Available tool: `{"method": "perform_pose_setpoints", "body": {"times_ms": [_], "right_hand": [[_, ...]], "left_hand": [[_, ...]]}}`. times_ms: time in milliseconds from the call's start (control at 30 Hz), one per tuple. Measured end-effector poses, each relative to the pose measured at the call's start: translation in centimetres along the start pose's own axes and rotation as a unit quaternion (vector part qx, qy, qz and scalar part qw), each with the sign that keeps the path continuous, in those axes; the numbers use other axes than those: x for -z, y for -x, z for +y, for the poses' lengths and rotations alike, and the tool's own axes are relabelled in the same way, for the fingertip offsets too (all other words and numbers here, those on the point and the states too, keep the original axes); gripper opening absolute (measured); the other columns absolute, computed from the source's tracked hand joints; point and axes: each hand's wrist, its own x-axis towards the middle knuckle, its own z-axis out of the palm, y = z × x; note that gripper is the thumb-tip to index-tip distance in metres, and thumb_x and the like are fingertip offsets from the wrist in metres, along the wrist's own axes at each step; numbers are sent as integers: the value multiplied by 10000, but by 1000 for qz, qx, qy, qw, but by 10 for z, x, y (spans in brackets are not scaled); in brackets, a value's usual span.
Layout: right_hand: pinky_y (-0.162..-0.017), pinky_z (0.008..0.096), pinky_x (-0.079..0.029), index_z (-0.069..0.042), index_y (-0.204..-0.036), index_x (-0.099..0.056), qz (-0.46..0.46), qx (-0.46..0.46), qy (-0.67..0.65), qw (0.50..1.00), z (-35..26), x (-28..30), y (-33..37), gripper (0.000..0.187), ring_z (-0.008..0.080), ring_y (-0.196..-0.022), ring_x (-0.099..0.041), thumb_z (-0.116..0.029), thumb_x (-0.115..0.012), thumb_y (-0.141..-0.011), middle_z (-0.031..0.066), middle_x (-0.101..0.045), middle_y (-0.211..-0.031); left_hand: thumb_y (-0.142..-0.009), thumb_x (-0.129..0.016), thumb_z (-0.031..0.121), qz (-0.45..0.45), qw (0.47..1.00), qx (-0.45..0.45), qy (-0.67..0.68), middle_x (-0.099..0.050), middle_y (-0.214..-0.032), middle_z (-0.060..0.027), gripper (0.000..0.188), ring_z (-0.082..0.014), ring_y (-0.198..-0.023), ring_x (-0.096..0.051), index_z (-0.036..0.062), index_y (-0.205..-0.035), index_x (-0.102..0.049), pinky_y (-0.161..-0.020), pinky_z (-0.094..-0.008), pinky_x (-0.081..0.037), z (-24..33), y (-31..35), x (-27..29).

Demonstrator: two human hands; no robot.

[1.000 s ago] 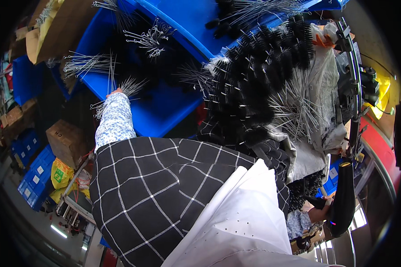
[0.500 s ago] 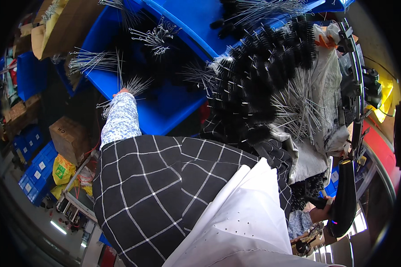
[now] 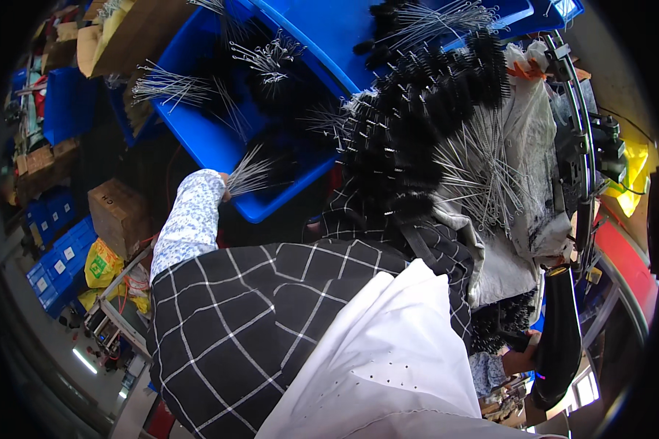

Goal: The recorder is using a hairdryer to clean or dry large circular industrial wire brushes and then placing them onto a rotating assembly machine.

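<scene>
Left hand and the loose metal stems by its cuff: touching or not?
Touching. The head view shows the thin metal stems bunched together right at the left hand, fanning out from it over the blue bin, no gap.

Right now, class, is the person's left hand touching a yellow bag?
No, the left hand holds a fan of metal wires by the blue bin.

A bunch of brushes (image 3: 249, 175) sits in the left hand (image 3: 225, 186), its thin silvery wire stems fanning up and rightward toward dark bristles, over the near end of the blue bin (image 3: 253, 212). A smooth, black, tapered tool (image 3: 561, 314) stands nearly upright beside the right hand (image 3: 520, 358), a gold-coloured ring at its top.
</scene>
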Motion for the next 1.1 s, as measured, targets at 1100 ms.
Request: {"method": "perform_pose_setpoints", "body": {"times_ms": [1100], "right_hand": [[-528,261,-393,28,-743,-491,212,-244,-587,742,-46,-10,-27,105,159,-551,-466,-76,-495,-730,86,-474,-622]], "left_hand": [[-708,-626,89,-253,381,-725,515,-511,-646,-6,84,-148,-686,-565,33,-738,-572,-914,-432,-283,295,265,96]]}}
